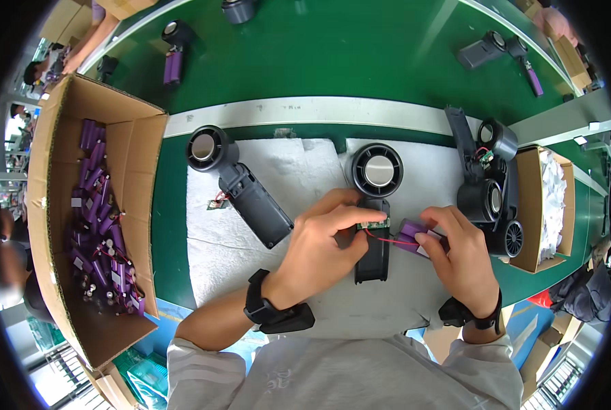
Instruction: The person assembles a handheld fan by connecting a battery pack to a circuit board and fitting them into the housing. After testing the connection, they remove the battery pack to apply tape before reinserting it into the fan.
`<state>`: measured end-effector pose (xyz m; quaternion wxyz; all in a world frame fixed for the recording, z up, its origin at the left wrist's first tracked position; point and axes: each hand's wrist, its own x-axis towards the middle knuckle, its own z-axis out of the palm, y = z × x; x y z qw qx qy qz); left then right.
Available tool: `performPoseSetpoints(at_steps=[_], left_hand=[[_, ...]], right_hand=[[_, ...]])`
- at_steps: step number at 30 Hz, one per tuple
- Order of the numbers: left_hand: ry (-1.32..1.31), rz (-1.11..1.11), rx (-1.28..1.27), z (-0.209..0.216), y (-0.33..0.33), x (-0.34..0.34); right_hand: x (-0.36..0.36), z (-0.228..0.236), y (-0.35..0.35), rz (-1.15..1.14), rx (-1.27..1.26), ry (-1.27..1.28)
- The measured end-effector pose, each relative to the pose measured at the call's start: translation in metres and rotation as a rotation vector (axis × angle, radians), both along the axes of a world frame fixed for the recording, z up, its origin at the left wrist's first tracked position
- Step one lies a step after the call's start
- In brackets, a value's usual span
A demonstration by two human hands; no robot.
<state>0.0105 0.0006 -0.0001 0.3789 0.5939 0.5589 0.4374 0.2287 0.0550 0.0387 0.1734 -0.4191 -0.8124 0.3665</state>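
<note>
In front of me lies a small black handheld fan [359, 152], its round head away from me and its handle shell [372, 265] open toward me. My left hand [319, 239] is closed at the handle, index finger and thumb on a small green circuit board [376, 223]. A purple cylindrical battery cell [408, 232] is gripped between the fingers and thumb of my right hand [461, 256], just right of the handle. Red wire [391, 240] runs between board and cell. My fingers partly cover both.
White foam sheets [210, 270] cover the bench. Another open fan [254, 205] lies at left, near a cardboard box [156, 150] of purple cells. At right, several fan parts [482, 198] are piled beside a box [527, 205] of white pieces. More fans rest on the green conveyor [360, 61].
</note>
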Motion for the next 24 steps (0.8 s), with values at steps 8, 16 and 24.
performPoseSetpoints(at_steps=[8,16,24], left_hand=[[-0.017,0.014,0.029,-0.001,0.002,-0.001],[-0.017,-0.001,0.031,0.001,0.000,-0.002],[-0.031,-0.025,0.031,0.001,0.001,-0.003]], right_hand=[[-0.005,-0.003,-0.007,0.015,0.453,-0.054],[-0.004,0.005,-0.017,0.033,0.463,-0.182],[-0.010,0.004,-0.018,0.078,0.522,-0.339]])
